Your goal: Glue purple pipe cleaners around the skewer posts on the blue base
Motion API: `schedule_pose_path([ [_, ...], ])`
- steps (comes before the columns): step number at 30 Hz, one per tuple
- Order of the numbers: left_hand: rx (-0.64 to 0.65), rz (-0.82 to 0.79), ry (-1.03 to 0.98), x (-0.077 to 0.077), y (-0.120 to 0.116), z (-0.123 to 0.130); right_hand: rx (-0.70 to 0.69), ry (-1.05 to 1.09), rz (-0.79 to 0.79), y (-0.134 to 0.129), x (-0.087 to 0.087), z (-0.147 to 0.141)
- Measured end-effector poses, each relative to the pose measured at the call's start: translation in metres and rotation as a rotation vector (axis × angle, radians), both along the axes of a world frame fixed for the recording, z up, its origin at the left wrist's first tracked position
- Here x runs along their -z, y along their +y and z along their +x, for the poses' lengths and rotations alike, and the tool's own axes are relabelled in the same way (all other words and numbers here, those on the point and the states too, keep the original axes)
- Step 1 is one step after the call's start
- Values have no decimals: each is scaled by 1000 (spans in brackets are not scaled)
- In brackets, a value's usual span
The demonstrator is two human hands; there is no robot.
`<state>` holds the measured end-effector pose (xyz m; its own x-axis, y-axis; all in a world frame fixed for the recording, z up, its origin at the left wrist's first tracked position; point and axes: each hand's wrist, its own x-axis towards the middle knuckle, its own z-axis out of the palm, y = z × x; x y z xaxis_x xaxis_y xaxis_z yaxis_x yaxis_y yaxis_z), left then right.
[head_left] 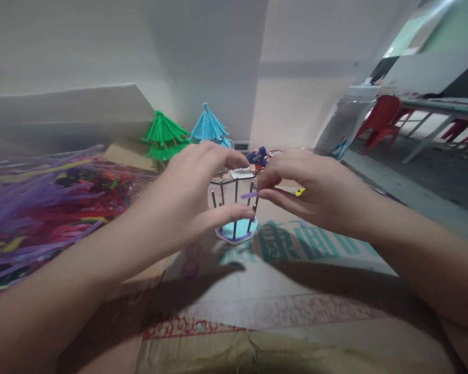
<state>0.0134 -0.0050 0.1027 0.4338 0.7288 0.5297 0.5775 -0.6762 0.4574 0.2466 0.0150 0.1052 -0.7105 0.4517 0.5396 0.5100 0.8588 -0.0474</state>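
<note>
In front of me stands a small model with a light-blue base (239, 228) edged in purple and several thin dark upright posts (235, 208). My right hand (302, 182) pinches a short piece of purple pipe cleaner (249, 195) between thumb and fingertips, level with the upper part of the posts. On the model's left, my left hand (206, 187) has its thumb and fingers spread apart and holds nothing. Its thumb reaches across in front of the posts, and I cannot tell whether it touches them.
A heap of purple, red and yellow pipe cleaners (62, 208) lies at left. Behind stand a green tiered roof (161, 130), a blue one (208, 124) and a dark blue object (257, 156). Printed cardboard (265, 301) covers the tabletop. A red chair (382, 122) is farther right.
</note>
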Motion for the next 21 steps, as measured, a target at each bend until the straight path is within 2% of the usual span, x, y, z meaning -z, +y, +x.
schedule_pose_path([
  [5, 51, 55, 275, 12, 11, -6, -44, -1, -13, 8, 7, 0],
  [8, 50, 67, 372, 21, 17, -5, -37, -4, -2, 10, 9, 0],
  [17, 21, -164, 288, 31, 27, -7, -33, -25, -12, 11, 8, 1],
  [21, 169, -218, 279, 32, 35, -9, -35, -39, -6, 10, 9, 1],
])
